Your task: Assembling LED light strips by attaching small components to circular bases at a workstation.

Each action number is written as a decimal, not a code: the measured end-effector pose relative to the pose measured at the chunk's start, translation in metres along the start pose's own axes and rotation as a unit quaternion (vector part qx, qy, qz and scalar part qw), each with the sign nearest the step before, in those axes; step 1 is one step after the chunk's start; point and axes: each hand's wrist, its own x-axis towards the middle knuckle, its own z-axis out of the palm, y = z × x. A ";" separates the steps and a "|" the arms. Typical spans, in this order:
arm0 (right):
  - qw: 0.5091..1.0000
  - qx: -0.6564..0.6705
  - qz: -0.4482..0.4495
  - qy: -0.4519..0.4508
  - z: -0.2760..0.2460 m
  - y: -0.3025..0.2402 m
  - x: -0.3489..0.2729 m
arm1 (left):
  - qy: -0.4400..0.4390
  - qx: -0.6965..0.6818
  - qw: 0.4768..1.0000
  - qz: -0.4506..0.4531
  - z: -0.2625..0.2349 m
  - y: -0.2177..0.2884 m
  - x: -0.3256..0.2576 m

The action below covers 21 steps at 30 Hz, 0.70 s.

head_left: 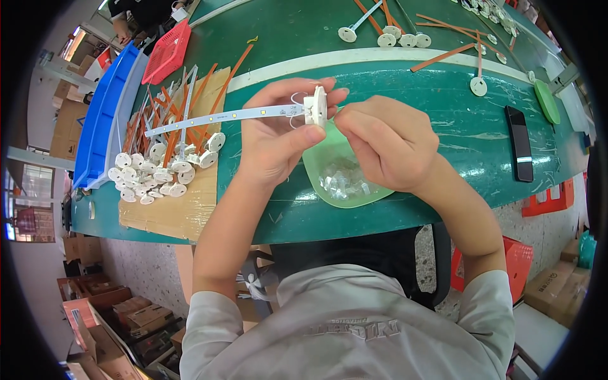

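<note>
My left hand (pixel 265 142) grips an LED light strip (pixel 218 118) by the white round base (pixel 318 109) at its end. The narrow strip points left, and thin pale wires loop beside the base. Close to the face of that base is my right hand (pixel 389 145), its fingers curled into a pinch; whatever they hold, if anything, is hidden. Below both hands stands a light green plastic bowl (pixel 345 202) containing small clear, shiny pieces (pixel 345 180). To the left, a pile of similar LED strips with white round bases (pixel 152 174) lies on a cardboard sheet (pixel 171 218).
A blue tray (pixel 104 120) and a red basket (pixel 168 52) stand at the left. More strips with round bases (pixel 399 39) lie across the white divider (pixel 316 60). At the right are a black phone (pixel 519 142) and a green dish (pixel 546 101). Another person (pixel 142 16) is at far left.
</note>
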 end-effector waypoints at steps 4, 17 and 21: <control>1.000 -0.006 -0.010 0.005 0.001 0.001 0.000 | -0.017 0.004 1.000 0.006 0.000 -0.001 -0.001; 0.998 -0.066 0.001 0.010 0.002 -0.009 -0.002 | -0.003 0.019 1.000 -0.001 0.001 -0.014 -0.002; 0.998 -0.053 -0.001 0.020 0.005 -0.006 0.002 | -0.006 0.071 0.997 -0.013 -0.001 -0.010 -0.001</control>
